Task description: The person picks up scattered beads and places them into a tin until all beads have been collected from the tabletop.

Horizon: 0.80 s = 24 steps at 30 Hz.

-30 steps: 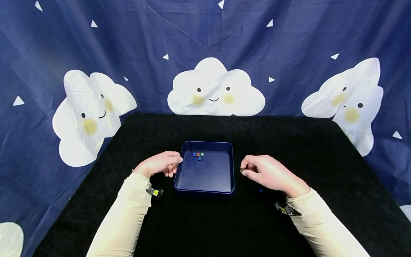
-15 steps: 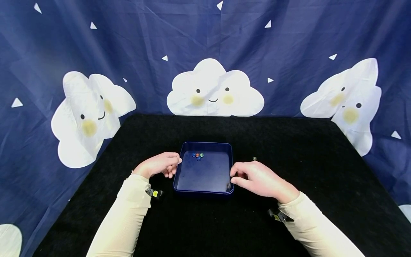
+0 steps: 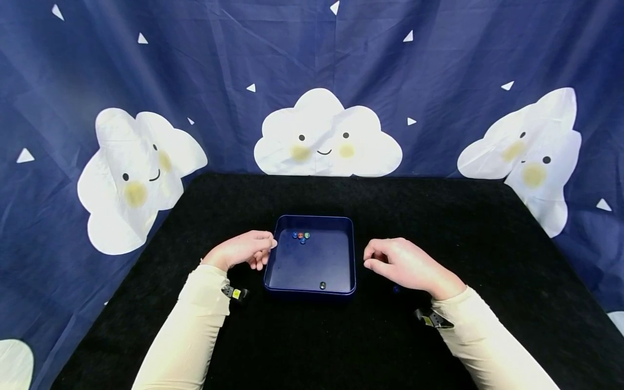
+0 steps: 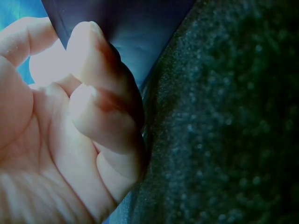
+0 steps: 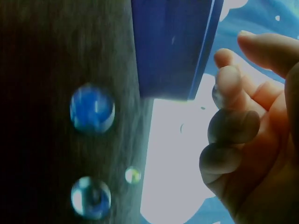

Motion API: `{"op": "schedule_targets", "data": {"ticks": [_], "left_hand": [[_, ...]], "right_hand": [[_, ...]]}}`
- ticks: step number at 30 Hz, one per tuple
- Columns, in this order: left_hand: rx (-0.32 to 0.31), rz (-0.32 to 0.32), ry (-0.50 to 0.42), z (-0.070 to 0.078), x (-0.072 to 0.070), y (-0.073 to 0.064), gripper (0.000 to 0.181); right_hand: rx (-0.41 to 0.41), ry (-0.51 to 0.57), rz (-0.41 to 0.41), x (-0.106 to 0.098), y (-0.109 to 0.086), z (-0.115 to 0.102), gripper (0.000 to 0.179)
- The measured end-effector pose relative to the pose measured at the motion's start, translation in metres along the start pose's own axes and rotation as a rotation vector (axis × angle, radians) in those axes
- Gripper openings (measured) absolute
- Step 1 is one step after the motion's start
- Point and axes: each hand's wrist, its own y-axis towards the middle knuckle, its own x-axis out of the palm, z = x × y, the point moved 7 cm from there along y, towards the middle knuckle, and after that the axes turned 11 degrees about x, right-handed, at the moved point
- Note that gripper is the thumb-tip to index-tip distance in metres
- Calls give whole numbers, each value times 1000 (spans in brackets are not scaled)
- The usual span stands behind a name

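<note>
A square dark-blue tray [image 3: 312, 260] lies on the black cloth. My left hand [image 3: 246, 251] holds its left rim; in the left wrist view the fingers curl beside the tray's wall [image 4: 135, 42]. Inside, a red marble [image 3: 300, 235], a green marble [image 3: 307, 235] and two blue ones cluster near the back left, and a dark marble [image 3: 323, 285] lies by the front wall. My right hand [image 3: 404, 264] hovers right of the tray, fingers loosely bent, thumb and index apart. Beneath it are a blue marble [image 5: 92, 108], a clear-blue marble [image 5: 91, 198] and a yellowish marble [image 5: 133, 175].
A black cloth [image 3: 312, 341] covers the table. Behind it hangs a navy curtain [image 3: 219, 65] with white smiling clouds [image 3: 329, 135]. In the head view my right hand hides most of the loose marbles, leaving one blue marble [image 3: 396, 290] showing.
My right hand moved left to the tray's right rim with a dark marble, let it go inside, then drew back right. The marble rolled left along the front wall. My left hand stayed put.
</note>
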Motion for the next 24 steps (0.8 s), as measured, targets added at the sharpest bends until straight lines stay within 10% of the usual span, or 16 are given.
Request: {"op": "schedule_targets", "data": {"ticks": [24], "left_hand": [[1, -6, -12, 3, 1, -2, 32]], "right_hand": [[184, 62, -266, -8, -13, 42, 12]]}}
